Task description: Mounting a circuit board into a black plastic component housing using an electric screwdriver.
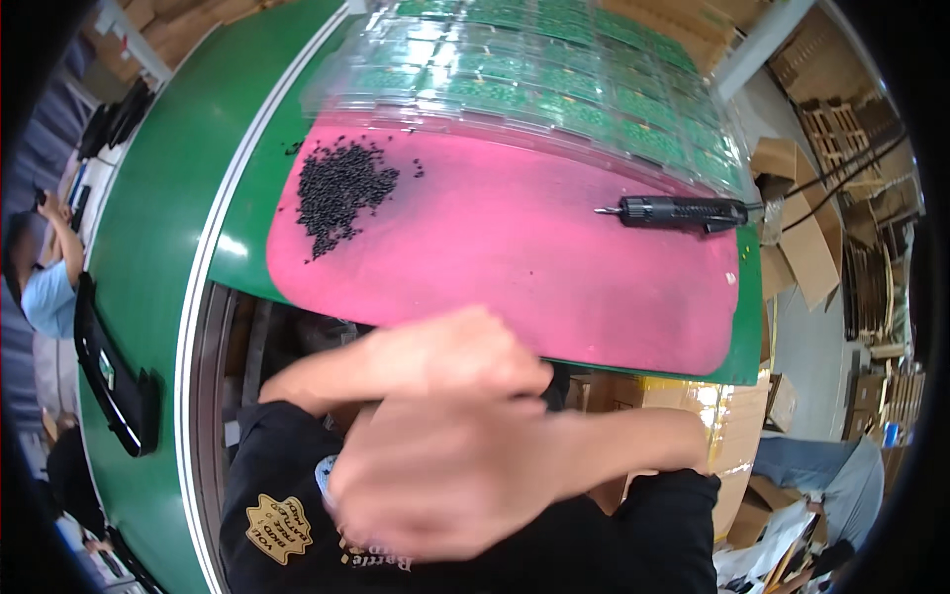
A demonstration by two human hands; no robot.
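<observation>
My left hand (480, 351) and my right hand (426, 485) cross in front of my body, just off the near edge of the pink mat (475, 267). The fingers of the left one look curled in; what they hold, if anything, is hidden. Motion smears my right hand, so its fingers cannot be made out. A pile of small black pieces, like screws (341, 188), lies on the mat's left part, with a few strays around it. On the right side rests a black electric screwdriver (683, 212), its bit pointing left. Neither hand touches these.
Clear plastic trays of green circuit boards (544, 84) stand beyond the mat. A green conveyor (158, 228) runs along the left, bearing a black curved part (114, 376). Cardboard boxes (802, 218) stand at right. Other people are at the far left (51, 287) and lower right (821, 475).
</observation>
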